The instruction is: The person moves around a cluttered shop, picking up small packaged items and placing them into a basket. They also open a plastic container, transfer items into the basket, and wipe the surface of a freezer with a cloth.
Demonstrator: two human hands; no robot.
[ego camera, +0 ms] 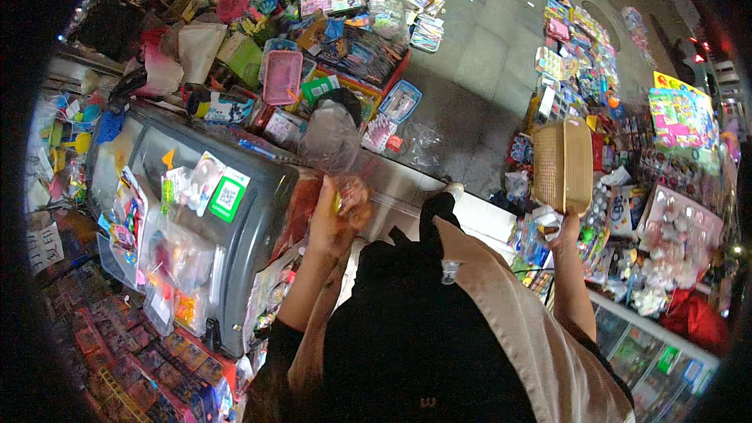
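My right hand (565, 230) grips the lower end of a stack of beige plastic baskets (562, 165), held up at the right. A crumpled white piece, maybe paper or plastic, shows beside its fingers. Towards the centre left, my left hand (336, 214) is closed on a small clear plastic packet (352, 195) with yellow and reddish parts; motion blur hides its details. Just above that hand is a translucent plastic bag (330, 135); whether the hand touches it I cannot tell.
A grey-framed freezer (235, 258) with packaged goods on its lid stands at the left. Beyond it lie a pink plastic basket (282, 77) and a blue tray (400, 101). Toys and packets crowd the right, above a glass display case (643, 343). Paved floor (470, 70) runs between the piles.
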